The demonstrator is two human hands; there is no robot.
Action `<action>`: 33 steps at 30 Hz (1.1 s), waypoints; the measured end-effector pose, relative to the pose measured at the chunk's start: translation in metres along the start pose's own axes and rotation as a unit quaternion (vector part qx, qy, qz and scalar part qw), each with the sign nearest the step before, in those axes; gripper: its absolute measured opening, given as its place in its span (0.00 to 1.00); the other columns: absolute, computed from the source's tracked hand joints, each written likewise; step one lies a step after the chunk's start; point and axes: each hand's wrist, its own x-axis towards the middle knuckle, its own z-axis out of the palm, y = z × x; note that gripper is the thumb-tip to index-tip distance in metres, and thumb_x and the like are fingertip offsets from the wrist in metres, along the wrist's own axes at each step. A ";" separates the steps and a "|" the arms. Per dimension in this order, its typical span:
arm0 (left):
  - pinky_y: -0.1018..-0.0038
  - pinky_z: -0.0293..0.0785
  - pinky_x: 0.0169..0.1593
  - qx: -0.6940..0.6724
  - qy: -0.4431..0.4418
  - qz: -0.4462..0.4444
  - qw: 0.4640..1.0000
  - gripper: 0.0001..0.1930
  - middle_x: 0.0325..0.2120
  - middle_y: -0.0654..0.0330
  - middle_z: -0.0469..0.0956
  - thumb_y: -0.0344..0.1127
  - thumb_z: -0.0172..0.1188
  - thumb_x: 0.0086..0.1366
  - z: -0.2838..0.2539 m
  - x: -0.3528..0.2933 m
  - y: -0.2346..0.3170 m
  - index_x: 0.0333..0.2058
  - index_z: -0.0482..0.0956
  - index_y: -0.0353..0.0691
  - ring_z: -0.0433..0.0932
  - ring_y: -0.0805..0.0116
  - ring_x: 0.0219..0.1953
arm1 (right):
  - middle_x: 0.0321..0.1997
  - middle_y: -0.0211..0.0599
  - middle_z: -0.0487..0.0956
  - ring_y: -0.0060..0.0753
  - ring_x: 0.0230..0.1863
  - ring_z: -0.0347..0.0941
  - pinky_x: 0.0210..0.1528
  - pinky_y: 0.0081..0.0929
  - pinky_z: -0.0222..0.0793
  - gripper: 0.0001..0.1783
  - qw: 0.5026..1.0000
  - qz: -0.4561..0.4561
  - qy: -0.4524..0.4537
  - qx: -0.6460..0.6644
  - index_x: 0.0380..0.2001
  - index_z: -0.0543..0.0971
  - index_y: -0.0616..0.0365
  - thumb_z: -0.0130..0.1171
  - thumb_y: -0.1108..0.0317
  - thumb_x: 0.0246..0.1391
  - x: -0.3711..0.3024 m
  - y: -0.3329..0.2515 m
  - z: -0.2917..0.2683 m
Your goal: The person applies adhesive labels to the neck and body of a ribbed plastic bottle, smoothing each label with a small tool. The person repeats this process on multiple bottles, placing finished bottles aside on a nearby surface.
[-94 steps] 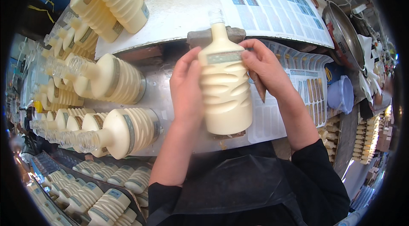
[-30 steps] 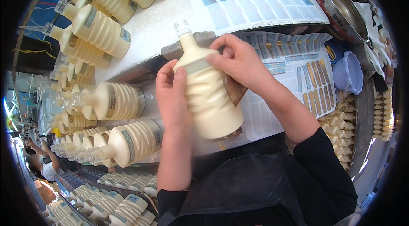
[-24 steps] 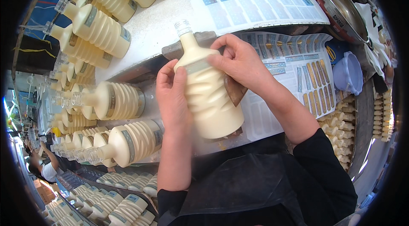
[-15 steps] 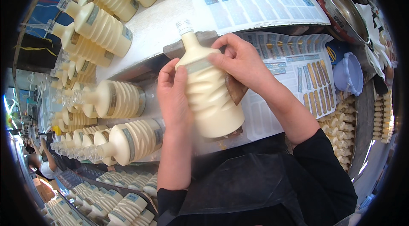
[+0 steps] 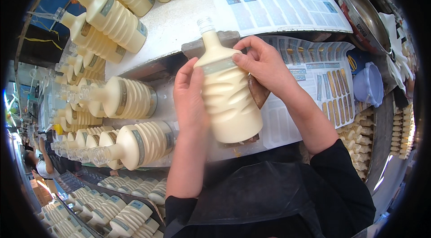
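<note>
A cream bottle with a clear neck and wavy grooves lies tilted in front of me, neck pointing away. A pale label strip crosses its shoulder. The left end of that strip is pinched against the bottle between the thumb and fingers of my left hand. At the other end, my right hand presses its thumb onto the strip, its fingers curled behind. A brown wedge-shaped piece shows under my right hand; whether I hold it is hidden. Behind the bottle's neck sits a grey block.
Rows of similar labelled bottles fill the left side, with more standing on the white raised surface. Label sheets lie ahead and to the right. A metal basin and a lilac bucket stand at the right.
The whole view has shifted slightly, so the bottle and hands appear a little further right. Both hands keep about the same grip at the strip.
</note>
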 end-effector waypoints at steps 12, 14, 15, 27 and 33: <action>0.64 0.64 0.68 0.249 -0.045 0.038 0.967 0.39 0.66 0.44 0.64 0.38 0.57 0.71 0.003 -0.029 0.008 0.74 0.49 0.37 0.68 0.57 0.65 | 0.40 0.28 0.80 0.13 0.40 0.71 0.44 0.18 0.69 0.16 0.992 0.024 0.002 0.126 0.54 0.79 0.62 0.53 0.66 0.70 -0.015 0.024 -0.005; 0.63 0.61 0.70 0.362 -0.084 0.079 0.925 0.48 0.69 0.39 0.59 0.40 0.60 0.66 0.000 -0.032 0.003 0.76 0.40 0.37 0.65 0.52 0.68 | 0.45 0.31 0.82 0.16 0.44 0.73 0.49 0.21 0.71 0.21 0.992 0.013 -0.017 0.122 0.61 0.77 0.64 0.52 0.68 0.70 -0.025 0.033 -0.004; 0.63 0.62 0.70 0.354 -0.083 0.070 0.929 0.48 0.70 0.40 0.58 0.39 0.59 0.66 0.002 -0.033 0.003 0.76 0.39 0.37 0.65 0.52 0.68 | 0.46 0.32 0.82 0.17 0.44 0.74 0.50 0.21 0.72 0.21 0.994 -0.006 -0.015 0.109 0.62 0.76 0.64 0.52 0.68 0.70 -0.029 0.032 -0.002; 0.62 0.67 0.68 0.160 -0.166 0.030 0.973 0.43 0.67 0.47 0.64 0.43 0.54 0.69 -0.004 -0.024 -0.007 0.76 0.44 0.37 0.70 0.55 0.66 | 0.49 0.60 0.82 0.61 0.50 0.78 0.53 0.47 0.73 0.26 0.995 -0.052 -0.011 -0.085 0.62 0.74 0.67 0.54 0.64 0.64 -0.051 -0.010 -0.003; 0.62 0.67 0.68 0.161 -0.161 0.027 0.973 0.43 0.67 0.47 0.64 0.43 0.55 0.69 -0.003 -0.026 -0.007 0.76 0.44 0.37 0.70 0.56 0.66 | 0.50 0.60 0.81 0.62 0.51 0.78 0.53 0.48 0.73 0.27 0.994 -0.056 -0.014 -0.094 0.63 0.73 0.67 0.54 0.63 0.64 -0.051 -0.010 -0.006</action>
